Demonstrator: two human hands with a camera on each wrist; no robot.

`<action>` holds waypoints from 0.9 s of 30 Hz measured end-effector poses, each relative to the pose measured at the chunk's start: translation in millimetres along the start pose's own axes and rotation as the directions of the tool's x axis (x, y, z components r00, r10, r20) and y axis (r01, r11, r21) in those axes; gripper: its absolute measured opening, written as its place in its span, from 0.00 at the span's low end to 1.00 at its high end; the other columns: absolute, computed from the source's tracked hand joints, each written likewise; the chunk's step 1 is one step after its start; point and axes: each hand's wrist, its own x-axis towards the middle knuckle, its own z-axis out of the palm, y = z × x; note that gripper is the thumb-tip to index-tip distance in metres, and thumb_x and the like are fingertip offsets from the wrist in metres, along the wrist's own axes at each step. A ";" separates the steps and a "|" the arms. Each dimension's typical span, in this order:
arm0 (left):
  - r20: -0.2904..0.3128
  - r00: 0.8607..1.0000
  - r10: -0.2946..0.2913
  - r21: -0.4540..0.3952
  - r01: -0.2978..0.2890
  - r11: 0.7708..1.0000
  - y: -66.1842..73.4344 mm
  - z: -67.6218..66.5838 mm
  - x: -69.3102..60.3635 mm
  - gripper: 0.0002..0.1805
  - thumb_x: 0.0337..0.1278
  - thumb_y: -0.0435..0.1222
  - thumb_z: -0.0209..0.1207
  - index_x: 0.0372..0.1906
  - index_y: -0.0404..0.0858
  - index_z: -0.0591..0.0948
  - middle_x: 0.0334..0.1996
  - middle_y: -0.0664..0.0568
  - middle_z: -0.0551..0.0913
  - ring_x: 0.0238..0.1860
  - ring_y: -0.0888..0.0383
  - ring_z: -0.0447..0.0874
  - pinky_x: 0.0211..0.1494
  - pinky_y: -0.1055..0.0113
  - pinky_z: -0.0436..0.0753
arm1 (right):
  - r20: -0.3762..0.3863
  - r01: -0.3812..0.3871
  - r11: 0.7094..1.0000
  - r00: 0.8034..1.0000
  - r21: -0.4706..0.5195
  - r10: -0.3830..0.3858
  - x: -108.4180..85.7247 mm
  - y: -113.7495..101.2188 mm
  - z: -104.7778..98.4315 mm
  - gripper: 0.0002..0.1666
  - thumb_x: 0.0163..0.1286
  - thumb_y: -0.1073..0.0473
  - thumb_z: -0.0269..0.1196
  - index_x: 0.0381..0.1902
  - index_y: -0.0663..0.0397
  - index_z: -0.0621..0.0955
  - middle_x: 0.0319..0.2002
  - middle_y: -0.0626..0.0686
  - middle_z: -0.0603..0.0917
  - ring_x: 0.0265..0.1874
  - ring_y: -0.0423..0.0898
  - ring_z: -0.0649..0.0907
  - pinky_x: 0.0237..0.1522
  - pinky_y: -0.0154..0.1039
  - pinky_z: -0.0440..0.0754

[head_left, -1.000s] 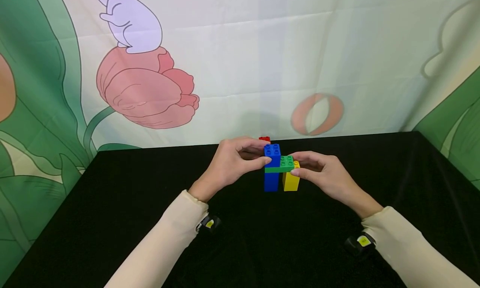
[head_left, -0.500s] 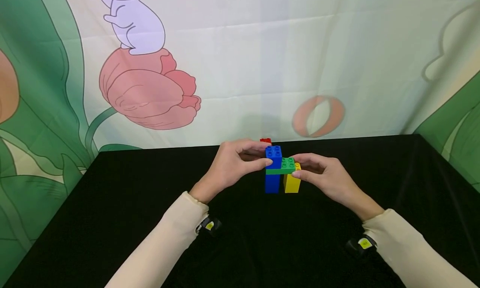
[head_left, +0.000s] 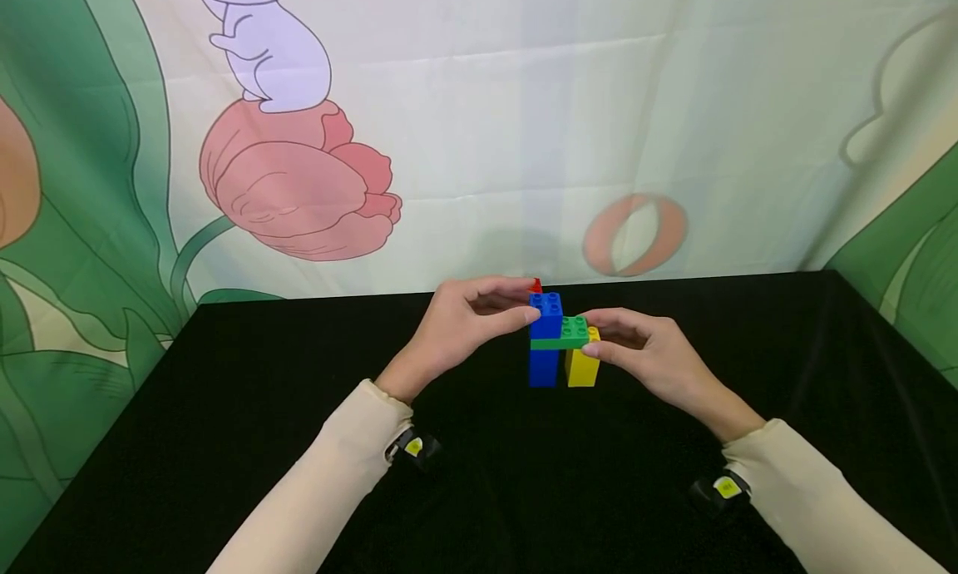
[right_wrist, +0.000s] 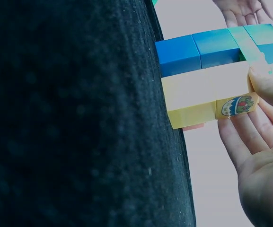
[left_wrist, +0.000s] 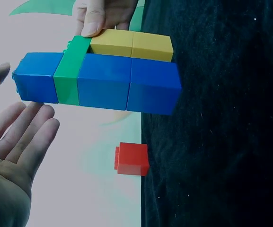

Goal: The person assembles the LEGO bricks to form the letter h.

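Observation:
A small toy-brick structure stands on the black table. Two stacked blue bricks (head_left: 543, 369) and two stacked yellow bricks (head_left: 581, 370) carry a flat green brick (head_left: 575, 331) across them. One more blue brick (head_left: 549, 318) sits on the green brick's left end. Beside this top brick is my left hand (head_left: 458, 320), its thumb and fingers spread apart; the left wrist view shows the thumb off the brick (left_wrist: 39, 78) and the fingertips close to it. My right hand (head_left: 659, 349) pinches the upper yellow brick (right_wrist: 238, 104), which bears a printed picture, at the green brick's end.
Behind the structure lies a red brick (left_wrist: 132, 159), mostly hidden in the head view by the left hand and the top blue brick. A cartoon-printed curtain (head_left: 479, 141) hangs along the far edge of the black table cloth (head_left: 479, 491).
My left thumb has drawn slightly left, away from the top blue brick's front. The right hand keeps its hold. The structure looks the same, and the view has tilted slightly.

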 end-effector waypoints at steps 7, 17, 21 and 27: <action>-0.061 0.995 -0.073 -0.031 0.071 0.997 -9.3 -4.9 4.6 0.19 0.73 0.45 0.67 0.62 0.43 0.88 0.54 0.57 0.90 0.55 0.57 0.88 0.61 0.58 0.86 | 0.002 -0.010 1.000 1.000 -0.004 0.010 1.6 3.4 0.6 0.27 0.75 0.55 0.70 0.67 0.58 0.80 0.60 0.58 0.86 0.58 0.55 0.86 0.53 0.33 0.85; -0.108 0.989 -0.101 -0.021 0.099 0.995 -27.6 -7.9 24.5 0.19 0.71 0.40 0.69 0.62 0.39 0.87 0.55 0.46 0.89 0.53 0.56 0.89 0.60 0.60 0.86 | -0.002 -0.022 1.000 1.000 -0.008 0.022 -0.3 1.4 -0.7 0.28 0.75 0.55 0.70 0.68 0.57 0.80 0.60 0.58 0.85 0.58 0.55 0.86 0.53 0.33 0.85; -0.107 0.987 -0.122 -0.018 0.120 0.993 -35.7 -5.2 32.2 0.20 0.70 0.39 0.70 0.62 0.38 0.86 0.57 0.42 0.88 0.53 0.55 0.89 0.60 0.61 0.86 | -0.005 -0.020 1.000 1.000 -0.009 0.020 -0.6 1.5 -0.6 0.28 0.75 0.55 0.70 0.68 0.57 0.80 0.61 0.58 0.85 0.58 0.55 0.86 0.53 0.32 0.85; -0.127 0.976 -0.179 0.008 0.182 0.983 -48.5 -4.2 39.9 0.23 0.69 0.39 0.70 0.64 0.35 0.85 0.59 0.43 0.87 0.56 0.53 0.88 0.61 0.59 0.86 | -0.004 -0.013 1.000 1.000 -0.019 0.013 1.3 4.1 -0.4 0.27 0.75 0.54 0.71 0.67 0.57 0.80 0.60 0.57 0.86 0.58 0.55 0.86 0.53 0.33 0.85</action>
